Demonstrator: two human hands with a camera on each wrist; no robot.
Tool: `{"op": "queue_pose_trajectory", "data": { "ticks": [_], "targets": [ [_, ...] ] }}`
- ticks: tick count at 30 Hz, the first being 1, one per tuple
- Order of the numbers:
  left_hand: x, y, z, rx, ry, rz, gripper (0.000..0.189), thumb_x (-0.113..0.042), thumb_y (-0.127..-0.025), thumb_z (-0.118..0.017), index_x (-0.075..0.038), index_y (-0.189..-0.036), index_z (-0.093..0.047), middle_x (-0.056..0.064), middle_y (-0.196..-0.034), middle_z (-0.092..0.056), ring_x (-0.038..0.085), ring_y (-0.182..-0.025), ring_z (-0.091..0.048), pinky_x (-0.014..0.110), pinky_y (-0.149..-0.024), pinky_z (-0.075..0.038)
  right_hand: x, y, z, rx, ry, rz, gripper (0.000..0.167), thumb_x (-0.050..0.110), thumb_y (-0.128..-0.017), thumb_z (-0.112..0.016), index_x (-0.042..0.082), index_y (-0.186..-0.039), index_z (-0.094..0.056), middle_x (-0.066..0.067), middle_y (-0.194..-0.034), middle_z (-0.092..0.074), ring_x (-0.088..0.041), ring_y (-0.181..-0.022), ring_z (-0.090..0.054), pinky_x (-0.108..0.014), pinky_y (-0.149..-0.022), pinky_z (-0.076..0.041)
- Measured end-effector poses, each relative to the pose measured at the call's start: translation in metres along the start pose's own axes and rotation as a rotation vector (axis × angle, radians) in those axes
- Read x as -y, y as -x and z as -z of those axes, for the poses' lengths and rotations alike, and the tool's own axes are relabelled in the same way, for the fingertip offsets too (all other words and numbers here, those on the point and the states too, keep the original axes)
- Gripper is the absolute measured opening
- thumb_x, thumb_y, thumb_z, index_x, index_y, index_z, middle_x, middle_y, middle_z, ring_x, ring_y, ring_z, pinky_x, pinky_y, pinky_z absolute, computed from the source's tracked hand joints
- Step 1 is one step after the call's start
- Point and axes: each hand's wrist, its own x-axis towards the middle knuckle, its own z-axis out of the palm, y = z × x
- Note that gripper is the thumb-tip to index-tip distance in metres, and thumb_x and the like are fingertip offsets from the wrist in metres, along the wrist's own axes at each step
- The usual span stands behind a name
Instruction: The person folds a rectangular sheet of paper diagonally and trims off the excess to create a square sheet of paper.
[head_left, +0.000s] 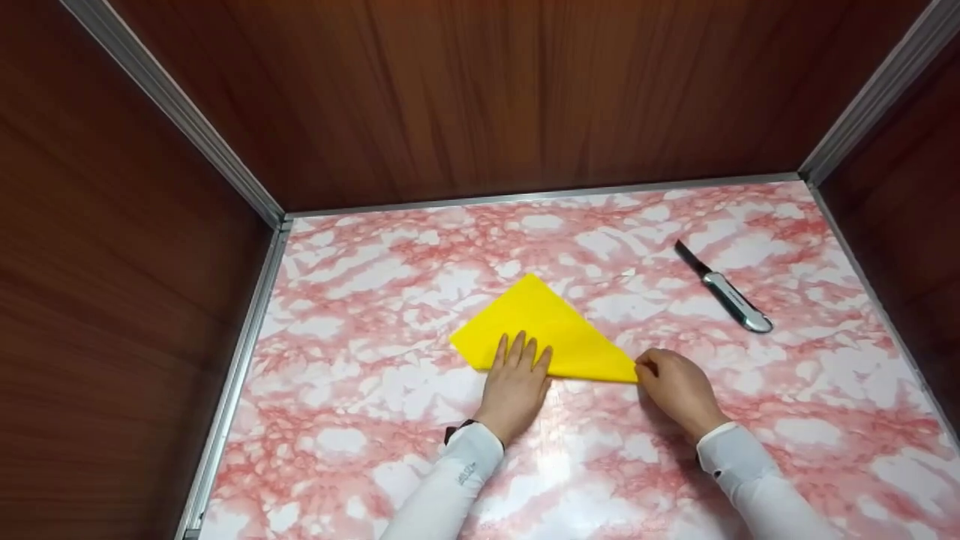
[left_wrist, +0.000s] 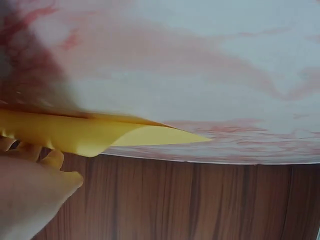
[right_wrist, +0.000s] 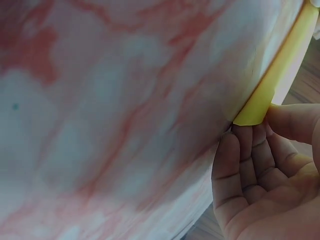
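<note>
A folded sheet of yellow paper [head_left: 547, 319] lies on the table, one point toward the back wall and its fold along the near side. My left hand [head_left: 517, 382] rests on the paper near that fold, fingers spread and straight. In the left wrist view the paper [left_wrist: 60, 131] shows a curved fold with a loose pointed flap. At the right-hand corner, my right hand [head_left: 679, 386] pinches the paper between thumb and fingers. The right wrist view shows the paper's end [right_wrist: 255, 110] between the thumb and the fingertips of the right hand [right_wrist: 275, 185].
A folding saw [head_left: 735, 300] with a dark blade and grey handle lies unfolded to the right, beyond the right hand. The table [head_left: 360, 315] has a red and white marbled top. Brown wood-grain panels [head_left: 525, 97] with metal edging enclose it at the back and sides.
</note>
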Motion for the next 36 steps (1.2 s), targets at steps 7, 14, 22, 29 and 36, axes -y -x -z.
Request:
{"op": "queue_pose_trajectory", "data": {
  "ticks": [7, 14, 22, 29, 36],
  "targets": [
    [-0.004, -0.004, -0.004, 0.046, 0.045, -0.031, 0.050, -0.042, -0.103, -0.042, -0.036, -0.152, -0.033, 0.007, -0.154, -0.034, 0.037, -0.142, -0.025, 0.063, -0.108, -0.022, 0.001, 0.003, 0.001, 0.011, 0.002, 0.003, 0.015, 0.019, -0.094, -0.062, 0.008, -0.101, -0.070, -0.005, -0.094, -0.066, -0.022, -0.081, -0.059, -0.048, -0.080, -0.050],
    [-0.006, -0.008, -0.003, 0.085, 0.030, -0.004, 0.051, -0.042, -0.104, -0.040, -0.035, -0.153, -0.031, 0.007, -0.156, -0.030, 0.035, -0.142, -0.025, 0.062, -0.107, -0.024, 0.001, 0.013, 0.001, -0.031, 0.006, 0.056, 0.022, 0.018, -0.094, -0.063, 0.005, -0.110, -0.069, -0.007, -0.096, -0.066, -0.023, -0.081, -0.059, -0.047, -0.078, -0.051],
    [-0.008, -0.009, -0.006, 0.084, -0.018, 0.021, 0.055, -0.051, -0.102, -0.037, -0.033, -0.153, -0.031, 0.007, -0.157, -0.028, 0.037, -0.142, -0.024, 0.062, -0.106, -0.025, -0.001, 0.024, 0.001, -0.081, 0.004, 0.083, 0.024, 0.015, -0.093, -0.065, 0.005, -0.114, -0.069, -0.010, -0.105, -0.067, -0.028, -0.092, -0.062, -0.052, -0.086, -0.049],
    [-0.010, -0.012, -0.003, 0.127, -0.039, 0.054, 0.057, -0.053, -0.101, -0.036, -0.034, -0.154, -0.028, 0.006, -0.158, -0.026, 0.039, -0.142, -0.023, 0.061, -0.107, -0.025, 0.002, 0.025, 0.002, -0.062, 0.018, 0.031, 0.027, 0.019, -0.095, -0.064, 0.006, -0.117, -0.067, -0.010, -0.107, -0.065, -0.028, -0.095, -0.062, -0.053, -0.089, -0.048],
    [-0.011, -0.013, -0.003, 0.142, -0.042, 0.072, 0.058, -0.054, -0.101, -0.033, -0.033, -0.155, -0.027, 0.007, -0.159, -0.023, 0.038, -0.142, -0.021, 0.060, -0.107, -0.023, 0.003, 0.026, 0.002, -0.034, -0.001, -0.021, 0.029, 0.021, -0.096, -0.063, 0.006, -0.120, -0.065, -0.009, -0.110, -0.064, -0.028, -0.097, -0.060, -0.054, -0.091, -0.047]
  ]
}}
